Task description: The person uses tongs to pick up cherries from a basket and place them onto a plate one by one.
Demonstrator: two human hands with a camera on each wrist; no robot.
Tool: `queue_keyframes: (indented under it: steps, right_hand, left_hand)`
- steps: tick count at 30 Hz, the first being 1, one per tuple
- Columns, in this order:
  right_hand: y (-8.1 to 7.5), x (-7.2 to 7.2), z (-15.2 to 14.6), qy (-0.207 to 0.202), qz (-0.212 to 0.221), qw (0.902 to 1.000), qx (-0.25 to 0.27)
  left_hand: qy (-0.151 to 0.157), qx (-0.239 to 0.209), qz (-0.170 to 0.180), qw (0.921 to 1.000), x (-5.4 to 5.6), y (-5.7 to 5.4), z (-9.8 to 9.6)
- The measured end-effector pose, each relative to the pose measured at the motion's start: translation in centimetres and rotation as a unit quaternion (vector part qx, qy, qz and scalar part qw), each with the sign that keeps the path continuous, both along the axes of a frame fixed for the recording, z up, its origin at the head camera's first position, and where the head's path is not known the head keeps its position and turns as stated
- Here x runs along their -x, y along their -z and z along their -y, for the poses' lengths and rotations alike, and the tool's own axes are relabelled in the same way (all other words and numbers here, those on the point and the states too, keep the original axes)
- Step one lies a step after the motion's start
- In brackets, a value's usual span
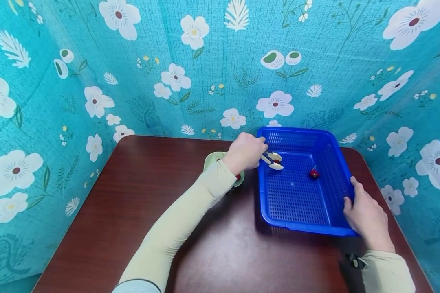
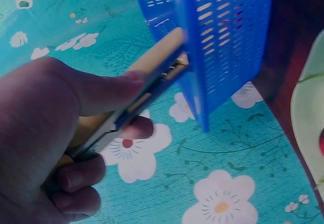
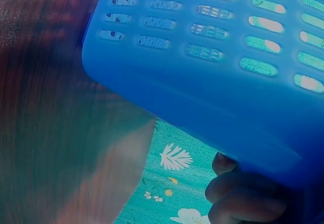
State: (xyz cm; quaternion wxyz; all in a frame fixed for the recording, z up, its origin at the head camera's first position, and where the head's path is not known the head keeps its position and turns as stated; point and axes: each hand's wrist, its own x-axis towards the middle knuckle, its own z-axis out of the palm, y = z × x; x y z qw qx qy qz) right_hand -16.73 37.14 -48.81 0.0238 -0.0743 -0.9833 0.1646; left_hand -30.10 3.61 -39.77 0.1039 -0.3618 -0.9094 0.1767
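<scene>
My left hand (image 1: pixel 246 151) grips a pair of tongs (image 2: pixel 158 57) with cream-coloured tips. In the head view the tongs reach over the left rim of a blue plastic basket (image 1: pixel 262 199), and a small red cherry (image 1: pixel 276 161) shows between their tips. Farther right on the perforated floor lies another cherry (image 1: pixel 313 174) with a thin stem. My right hand (image 1: pixel 368 217) holds the basket's right rim, its fingers curled round the edge. Partly hidden under my left wrist, a pale green dish (image 1: pixel 210 160) has some red fruit (image 1: pixel 238 177) in it.
A brown wooden table (image 1: pixel 150 179) carries the basket and the dish. Blue-green floral cloth (image 1: pixel 205 81) hangs behind and along both sides of the table, close to the basket's far side.
</scene>
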Motion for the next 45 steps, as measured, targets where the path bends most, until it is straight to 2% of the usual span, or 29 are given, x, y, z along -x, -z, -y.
queue_keyframes:
  steps: [6, 11, 18, 26, 31, 39, 45]
  right_hand:
    - [0.0, 0.0, 0.0, -0.001, 0.0, 1.0, 0.0]
    - [0.0, -0.1, 0.1, -0.001, 0.002, 1.0, 0.001]
    - [0.0, -0.1, 0.1, 0.0, 0.002, 1.0, 0.0]
    - [-0.1, -0.1, 0.2, 0.0, 0.002, 1.0, -0.001]
    - [-0.2, -0.1, 0.2, -0.001, -0.001, 1.0, -0.003]
    - [-0.2, -0.1, 0.2, -0.003, -0.003, 1.0, -0.003]
    - [-0.2, -0.2, 0.2, -0.004, -0.004, 1.0, -0.003]
  left_hand:
    - [0.01, -0.059, -0.005, 0.9982, -0.5, 0.3, 1.0]
    - [0.018, -0.128, -0.021, 0.9913, -1.3, 0.6, 2.3]
    - [0.045, -0.201, -0.045, 0.9776, -2.6, 1.8, 4.6]
    - [0.061, -0.292, -0.031, 0.9538, -4.1, 2.8, 7.3]
    - [0.06, -0.322, -0.009, 0.9447, -4.9, 2.8, 8.3]
    - [0.051, -0.332, 0.009, 0.942, -5.9, 3.0, 9.5]
    - [0.056, -0.36, 0.015, 0.9312, -6.3, 3.1, 10.9]
